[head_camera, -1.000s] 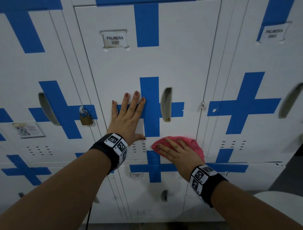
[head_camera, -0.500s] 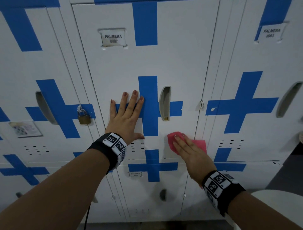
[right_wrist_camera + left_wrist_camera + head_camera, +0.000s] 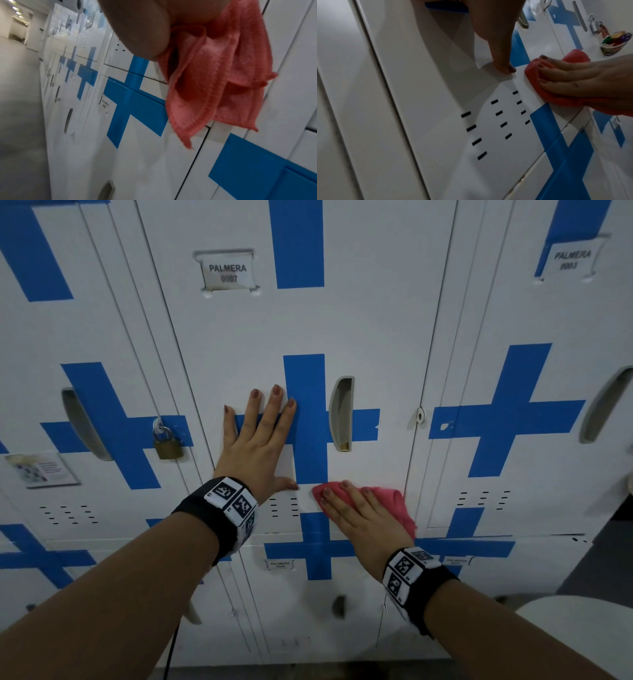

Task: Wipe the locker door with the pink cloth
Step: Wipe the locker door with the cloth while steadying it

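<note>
The locker door (image 3: 370,330) lies bare above the handle recess (image 3: 340,414); the flat left hand (image 3: 260,446) blocks the way leftward, beside the vent slots (image 3: 284,506).

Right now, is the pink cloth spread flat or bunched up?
Bunched. The pink cloth lies in folds under the right hand, loose corners hanging below in the right wrist view.

locker door (image 3: 359,330) | label (image 3: 227,272): "PALMERA" (number beneath blurred)
</note>
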The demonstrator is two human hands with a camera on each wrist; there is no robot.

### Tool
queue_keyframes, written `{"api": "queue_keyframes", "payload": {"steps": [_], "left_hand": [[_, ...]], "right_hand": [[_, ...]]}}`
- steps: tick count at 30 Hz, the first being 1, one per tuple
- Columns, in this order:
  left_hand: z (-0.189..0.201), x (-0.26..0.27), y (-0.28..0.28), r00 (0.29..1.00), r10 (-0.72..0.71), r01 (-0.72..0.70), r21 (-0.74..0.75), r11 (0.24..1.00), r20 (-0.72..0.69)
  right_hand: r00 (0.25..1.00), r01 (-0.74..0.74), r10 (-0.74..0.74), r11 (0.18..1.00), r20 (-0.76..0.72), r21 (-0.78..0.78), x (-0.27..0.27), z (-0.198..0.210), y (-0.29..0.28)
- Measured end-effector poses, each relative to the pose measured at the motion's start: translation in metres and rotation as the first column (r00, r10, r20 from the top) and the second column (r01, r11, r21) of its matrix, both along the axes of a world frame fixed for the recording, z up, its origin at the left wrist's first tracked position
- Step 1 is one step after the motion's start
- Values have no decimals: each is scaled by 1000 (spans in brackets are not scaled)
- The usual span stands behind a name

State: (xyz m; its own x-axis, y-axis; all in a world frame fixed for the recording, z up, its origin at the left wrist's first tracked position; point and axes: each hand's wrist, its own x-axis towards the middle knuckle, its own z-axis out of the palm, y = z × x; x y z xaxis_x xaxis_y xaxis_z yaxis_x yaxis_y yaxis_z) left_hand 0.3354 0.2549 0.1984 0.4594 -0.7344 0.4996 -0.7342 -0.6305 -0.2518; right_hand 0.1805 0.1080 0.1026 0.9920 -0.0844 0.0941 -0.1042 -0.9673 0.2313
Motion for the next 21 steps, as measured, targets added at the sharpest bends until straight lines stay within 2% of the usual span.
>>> {"api": "queue_keyframes", "payload": {"steps": [2,5,17,19,21], "left_hand": [[0,1,0,1000,-1,1,0,1000,3],[0,1,0,1000,-4,4,-2,1000,9],[0,0,1,1000,-12,12,-3,1000,7],[0,0,0,1000,-12,12,-3,1000,0],[0,0,0,1000,-11,11,1,1000,-3]], "right_hand": [[998,-29,23,996,-64,-90,1,-5,-1],[991,-42,24,989,-131,-141,2,-10,-1],[985,-104,74,976,-154,-193,-5,-7,-5],[990,-142,135,969,-51,-203,-8,-7,-8],[989,-86,104,982,105,-167,-15,-6,-10]]}}
